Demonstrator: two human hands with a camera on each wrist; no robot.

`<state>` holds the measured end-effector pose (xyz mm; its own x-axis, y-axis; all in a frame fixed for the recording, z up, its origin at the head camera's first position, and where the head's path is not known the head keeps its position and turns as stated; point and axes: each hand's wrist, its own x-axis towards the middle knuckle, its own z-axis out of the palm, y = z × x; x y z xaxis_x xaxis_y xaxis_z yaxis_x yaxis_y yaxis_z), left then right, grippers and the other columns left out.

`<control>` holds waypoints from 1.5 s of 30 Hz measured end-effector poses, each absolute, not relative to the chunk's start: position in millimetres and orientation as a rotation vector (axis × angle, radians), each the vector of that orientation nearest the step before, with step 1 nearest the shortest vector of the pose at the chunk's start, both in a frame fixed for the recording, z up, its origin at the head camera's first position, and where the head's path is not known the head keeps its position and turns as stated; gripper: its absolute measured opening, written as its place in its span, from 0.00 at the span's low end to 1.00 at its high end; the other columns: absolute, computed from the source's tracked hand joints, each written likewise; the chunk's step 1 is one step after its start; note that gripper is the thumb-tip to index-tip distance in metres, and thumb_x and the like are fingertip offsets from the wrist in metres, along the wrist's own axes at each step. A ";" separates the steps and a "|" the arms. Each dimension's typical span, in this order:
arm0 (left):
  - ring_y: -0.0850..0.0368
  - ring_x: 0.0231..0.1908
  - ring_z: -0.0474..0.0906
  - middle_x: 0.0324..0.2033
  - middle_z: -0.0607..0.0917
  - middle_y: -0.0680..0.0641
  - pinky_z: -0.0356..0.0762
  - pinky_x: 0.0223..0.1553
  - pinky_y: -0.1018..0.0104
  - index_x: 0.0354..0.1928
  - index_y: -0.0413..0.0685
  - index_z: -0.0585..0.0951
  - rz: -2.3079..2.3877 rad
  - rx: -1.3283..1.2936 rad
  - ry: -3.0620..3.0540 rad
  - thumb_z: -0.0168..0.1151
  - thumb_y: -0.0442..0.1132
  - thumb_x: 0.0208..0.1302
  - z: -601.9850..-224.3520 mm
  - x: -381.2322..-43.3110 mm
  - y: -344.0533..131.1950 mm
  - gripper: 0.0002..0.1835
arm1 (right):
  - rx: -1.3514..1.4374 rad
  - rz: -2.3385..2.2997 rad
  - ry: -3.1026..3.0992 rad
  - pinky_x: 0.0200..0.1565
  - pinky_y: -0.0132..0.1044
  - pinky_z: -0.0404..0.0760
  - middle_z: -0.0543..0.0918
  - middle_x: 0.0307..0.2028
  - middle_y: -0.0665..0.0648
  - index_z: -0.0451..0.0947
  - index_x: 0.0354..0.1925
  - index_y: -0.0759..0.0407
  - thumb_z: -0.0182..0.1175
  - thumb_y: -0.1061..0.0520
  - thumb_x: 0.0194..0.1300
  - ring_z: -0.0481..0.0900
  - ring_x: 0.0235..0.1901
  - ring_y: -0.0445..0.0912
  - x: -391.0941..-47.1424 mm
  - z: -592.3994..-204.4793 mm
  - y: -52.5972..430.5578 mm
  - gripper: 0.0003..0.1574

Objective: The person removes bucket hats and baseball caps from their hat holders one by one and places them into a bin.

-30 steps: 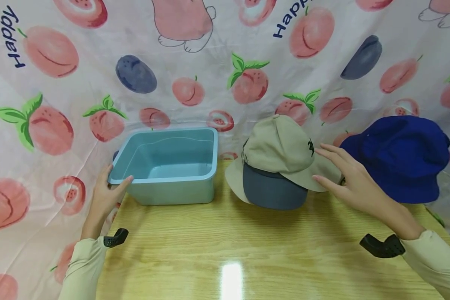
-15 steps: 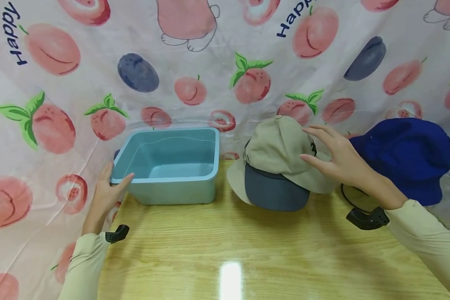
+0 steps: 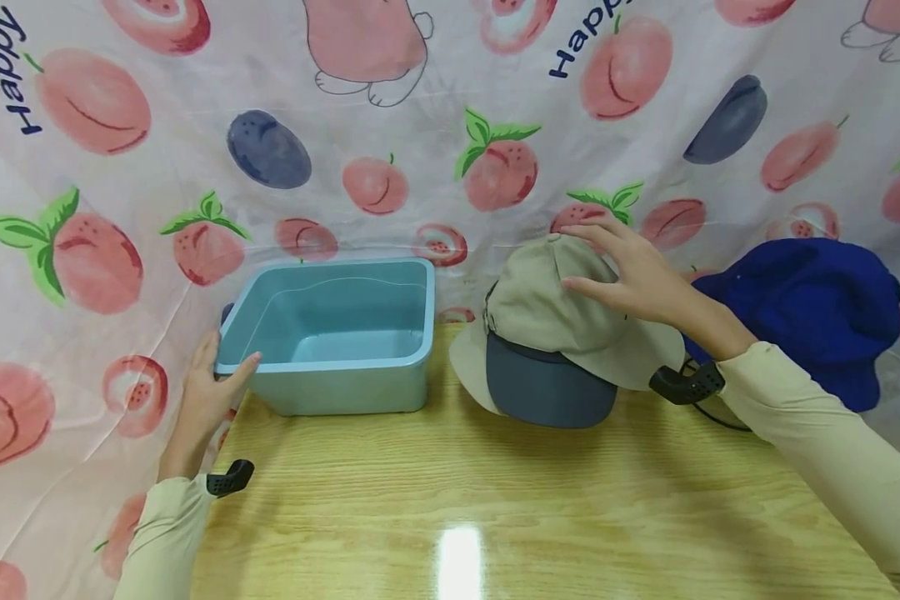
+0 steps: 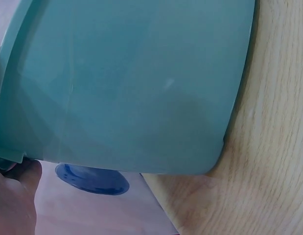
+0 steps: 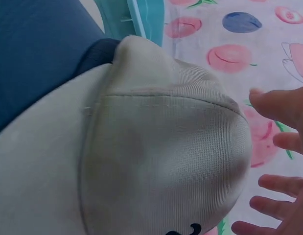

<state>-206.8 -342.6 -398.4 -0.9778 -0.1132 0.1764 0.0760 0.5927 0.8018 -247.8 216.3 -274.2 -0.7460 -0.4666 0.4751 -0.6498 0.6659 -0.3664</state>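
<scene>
My left hand [image 3: 201, 400] grips the left front corner of a light blue plastic basin [image 3: 337, 364], its thumb near the rim. In the left wrist view the basin's side [image 4: 127, 88] fills most of the frame, with part of the hand at the rim. My right hand [image 3: 630, 271] is spread beside and over the crown of a beige cap [image 3: 551, 292], fingers apart. The right wrist view shows a gap between thumb and crown. A dark grey-blue brim [image 3: 551, 387] sticks out below the beige cap, so several caps seem stacked.
A dark blue hat [image 3: 810, 308] sits to the right, behind the right forearm. A thin black cord [image 3: 723, 421] lies near it. Everything stands on a wood-grain table [image 3: 390, 492] against a fruit-print cloth [image 3: 420, 125].
My right hand has moved left and up, from the beige cap's right side to over its crown. The left hand stays at the basin's corner. The caps have not visibly moved.
</scene>
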 end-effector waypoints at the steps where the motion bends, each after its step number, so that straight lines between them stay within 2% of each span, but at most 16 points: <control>1: 0.44 0.71 0.34 0.74 0.38 0.45 0.36 0.65 0.38 0.74 0.50 0.38 -1.336 0.035 -2.609 0.57 0.56 0.64 -398.9 -206.3 -343.0 0.49 | 0.886 0.737 -2.565 0.53 0.60 0.66 0.67 0.61 0.60 0.69 0.64 0.53 0.69 0.51 0.55 0.67 0.57 0.57 -250.5 -273.1 214.0 0.39; 5: 0.44 0.71 0.34 0.74 0.38 0.44 0.36 0.66 0.39 0.74 0.49 0.39 -1.345 0.054 -2.592 0.57 0.55 0.64 -401.0 -204.2 -345.2 0.48 | 0.888 0.678 -2.655 0.57 0.62 0.62 0.65 0.63 0.61 0.68 0.65 0.51 0.68 0.46 0.56 0.61 0.62 0.57 -259.5 -270.7 203.1 0.40; 7: 0.44 0.71 0.35 0.73 0.39 0.44 0.35 0.66 0.40 0.74 0.49 0.40 -1.340 0.065 -2.584 0.57 0.55 0.64 -401.5 -203.2 -346.0 0.48 | 0.899 0.643 -2.679 0.57 0.62 0.62 0.66 0.63 0.62 0.69 0.64 0.51 0.67 0.44 0.57 0.62 0.62 0.58 -263.6 -270.5 197.8 0.39; 15: 0.45 0.70 0.38 0.73 0.41 0.43 0.38 0.67 0.45 0.74 0.47 0.41 -1.395 0.062 -2.537 0.58 0.53 0.65 -406.7 -205.4 -338.1 0.47 | 1.004 0.583 -2.598 0.47 0.53 0.74 0.79 0.48 0.66 0.83 0.46 0.62 0.69 0.54 0.54 0.75 0.48 0.58 -276.8 -272.6 192.9 0.21; 26: 0.44 0.70 0.40 0.73 0.42 0.43 0.39 0.67 0.45 0.74 0.49 0.42 -1.371 0.091 -2.524 0.58 0.53 0.64 -406.3 -205.7 -338.2 0.47 | 0.980 0.645 -2.524 0.39 0.48 0.76 0.82 0.42 0.63 0.85 0.41 0.63 0.68 0.62 0.56 0.78 0.41 0.54 -277.3 -271.6 189.5 0.13; 29: 0.45 0.70 0.40 0.73 0.42 0.44 0.39 0.67 0.45 0.74 0.51 0.42 -1.358 0.102 -2.535 0.57 0.54 0.65 -405.2 -207.0 -338.7 0.46 | 0.988 0.664 -2.530 0.42 0.50 0.76 0.82 0.43 0.63 0.85 0.42 0.63 0.68 0.60 0.55 0.77 0.43 0.55 -278.2 -269.9 190.7 0.15; 32: 0.46 0.70 0.39 0.74 0.41 0.46 0.40 0.67 0.45 0.74 0.52 0.41 -1.362 0.103 -2.546 0.57 0.54 0.65 -405.3 -208.1 -338.9 0.46 | 1.002 0.661 -2.612 0.48 0.53 0.73 0.79 0.49 0.65 0.83 0.48 0.62 0.69 0.56 0.54 0.74 0.50 0.58 -277.8 -267.1 194.4 0.22; 36: 0.46 0.71 0.38 0.74 0.40 0.46 0.39 0.67 0.44 0.74 0.53 0.41 -1.373 0.088 -2.541 0.57 0.54 0.65 -405.6 -208.4 -338.9 0.46 | 1.043 0.634 -2.695 0.53 0.56 0.70 0.77 0.54 0.67 0.80 0.52 0.62 0.68 0.56 0.53 0.71 0.55 0.60 -278.0 -263.6 198.5 0.27; 45: 0.47 0.71 0.38 0.74 0.41 0.46 0.40 0.67 0.45 0.75 0.53 0.42 -1.377 0.092 -2.539 0.57 0.53 0.65 -404.7 -208.5 -338.9 0.46 | 1.131 0.559 -2.523 0.36 0.47 0.78 0.84 0.41 0.63 0.85 0.41 0.64 0.67 0.67 0.52 0.81 0.39 0.55 -282.7 -267.8 193.7 0.14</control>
